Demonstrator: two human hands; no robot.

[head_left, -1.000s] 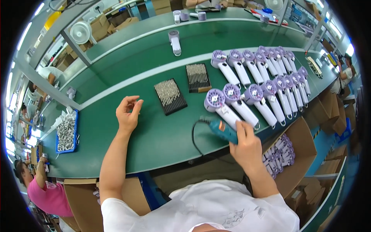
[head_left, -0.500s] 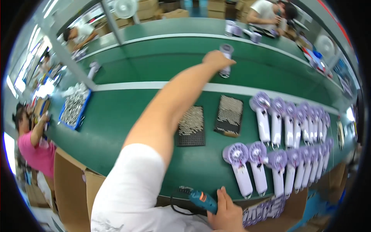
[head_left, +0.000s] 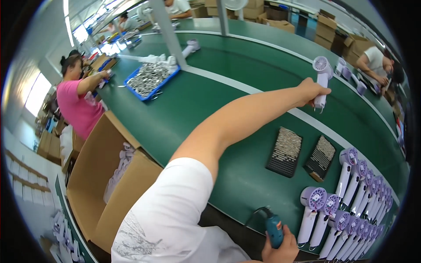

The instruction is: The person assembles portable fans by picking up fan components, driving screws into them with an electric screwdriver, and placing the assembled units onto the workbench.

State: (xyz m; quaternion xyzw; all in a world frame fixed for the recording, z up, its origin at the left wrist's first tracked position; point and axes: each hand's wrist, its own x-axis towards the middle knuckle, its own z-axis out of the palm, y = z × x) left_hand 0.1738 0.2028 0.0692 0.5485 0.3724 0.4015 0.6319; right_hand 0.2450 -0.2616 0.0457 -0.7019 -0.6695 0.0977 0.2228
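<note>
At the far side of the green table, my left hand (head_left: 312,91), arm stretched out, is closed around the handle of a light purple handheld fan (head_left: 322,70). The fan stands head up, with a small metal loop at its lower end. Close to my body, my right hand (head_left: 281,246) grips a teal electric screwdriver (head_left: 274,230), its black cord coming off the top end. Two black trays of small metal screws, a left one (head_left: 286,151) and a right one (head_left: 321,158), lie between my hands. Right of them, handheld fans (head_left: 313,199) lie in two rows.
A blue tray (head_left: 151,83) of metal parts sits at the left, near a co-worker in pink (head_left: 79,101). An open cardboard box (head_left: 131,188) with pale purple parts stands beside my left side. A white strip (head_left: 219,79) crosses the green table (head_left: 245,184). Another co-worker (head_left: 372,65) sits at far right.
The view has swung left, bringing the cardboard box and pink-clad co-worker further in. My left hand keeps hold of the fan, which now appears raised. The screwdriver stays in my right hand, now more upright.
</note>
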